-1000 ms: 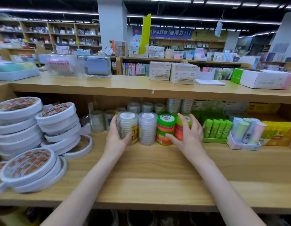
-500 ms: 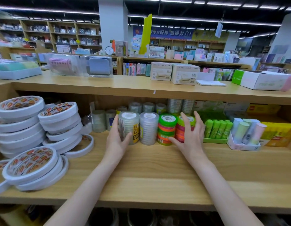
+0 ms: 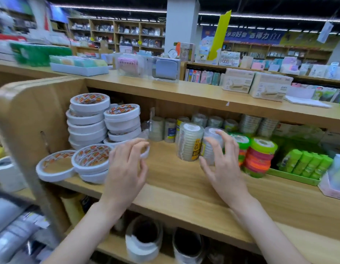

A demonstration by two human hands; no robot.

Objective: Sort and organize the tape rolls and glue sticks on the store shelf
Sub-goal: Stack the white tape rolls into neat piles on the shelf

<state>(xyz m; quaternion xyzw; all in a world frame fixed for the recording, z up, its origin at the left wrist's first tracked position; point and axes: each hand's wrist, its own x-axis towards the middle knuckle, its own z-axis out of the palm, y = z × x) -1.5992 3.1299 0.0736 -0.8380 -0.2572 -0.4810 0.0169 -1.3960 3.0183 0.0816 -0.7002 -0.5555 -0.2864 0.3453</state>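
Left hand (image 3: 125, 168) reaches with loosely spread fingers, holding nothing, toward the white rolls (image 3: 91, 161), likely to restack them, while right hand (image 3: 220, 159), equally loose, hovers by 2 clear stacks (image 3: 190, 141).

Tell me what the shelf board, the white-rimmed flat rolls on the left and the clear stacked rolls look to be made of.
Shelf board: light wood or wood-look laminate, matte, with visible grain lines.
White-rimmed flat rolls: likely paper-backed tape, matte white edges with printed orange liners.
Clear stacked rolls: transparent plastic tape, glossy, in shiny wrap with a yellow label; blur leaves detail open.
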